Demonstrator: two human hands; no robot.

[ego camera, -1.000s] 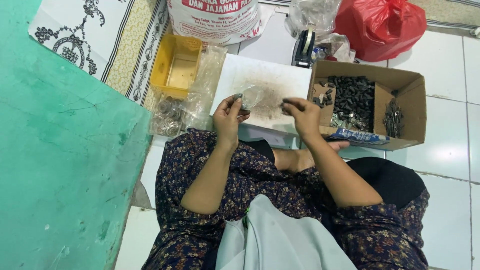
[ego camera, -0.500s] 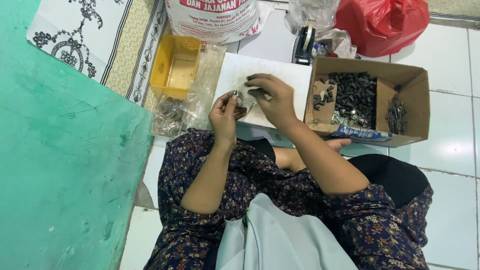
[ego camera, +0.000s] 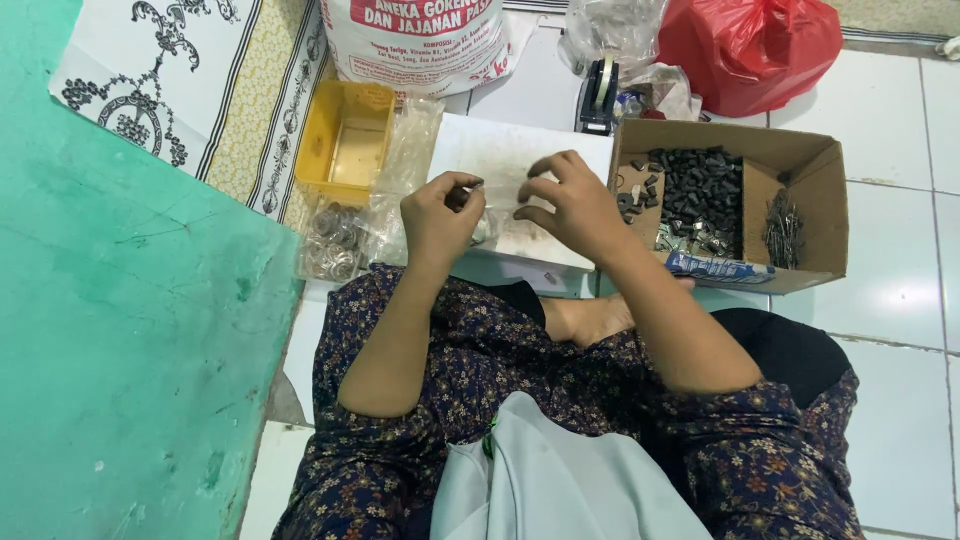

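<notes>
While both hands work over a white board (ego camera: 520,160) on the white-tiled floor (ego camera: 900,230), left hand (ego camera: 440,215) pinches a small clear bag (ego camera: 487,215); right hand (ego camera: 575,205) hovers half-open, empty, beside the cardboard box (ego camera: 790,160).

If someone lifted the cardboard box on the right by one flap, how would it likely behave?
The cardboard box would probably sag or tilt: its flaps are thin and stand open. It likely feels heavy for its size, since a heap of small dark parts and a bundle of nails lie in it. Tilted, the loose parts would probably slide.
</notes>
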